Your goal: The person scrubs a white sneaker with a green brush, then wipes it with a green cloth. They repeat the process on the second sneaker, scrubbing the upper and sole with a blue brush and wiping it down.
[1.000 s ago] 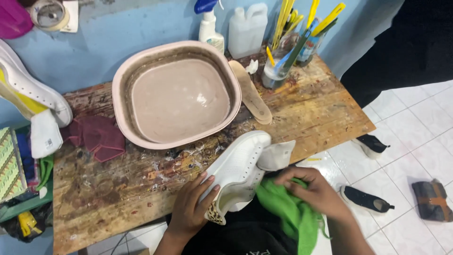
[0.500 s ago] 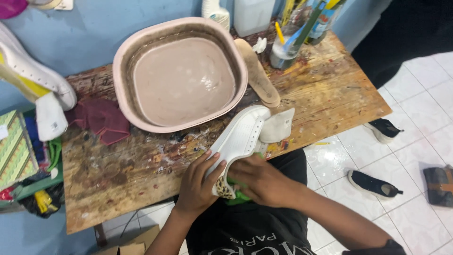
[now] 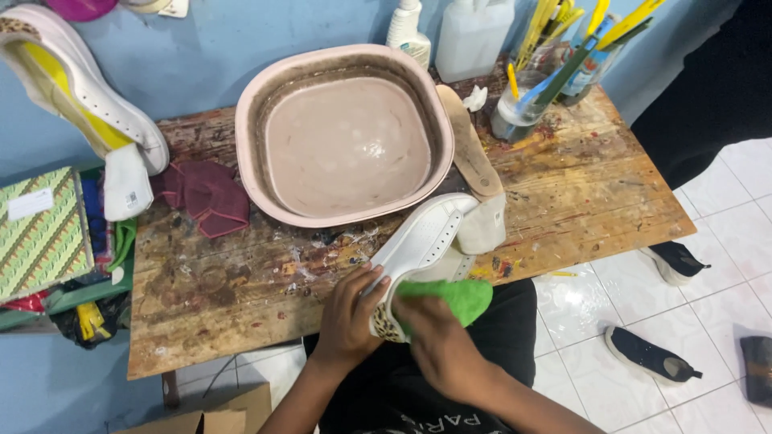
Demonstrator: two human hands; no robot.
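A white sneaker lies on its side at the front edge of the worn wooden table, toe pointing away from me. My left hand grips its heel end. My right hand presses a green cloth against the heel of the sneaker. The shoe's loose tongue flops out to the right.
A pink basin of murky water stands at the back, an insole beside it. A maroon rag lies left. Bottles and a jar of brushes stand behind. Another white shoe hangs left. Dark shoes lie on the tiled floor.
My right hand brought the green cloth from my lap up onto the sneaker's heel. The view shifted slightly; the left hand kept its hold.
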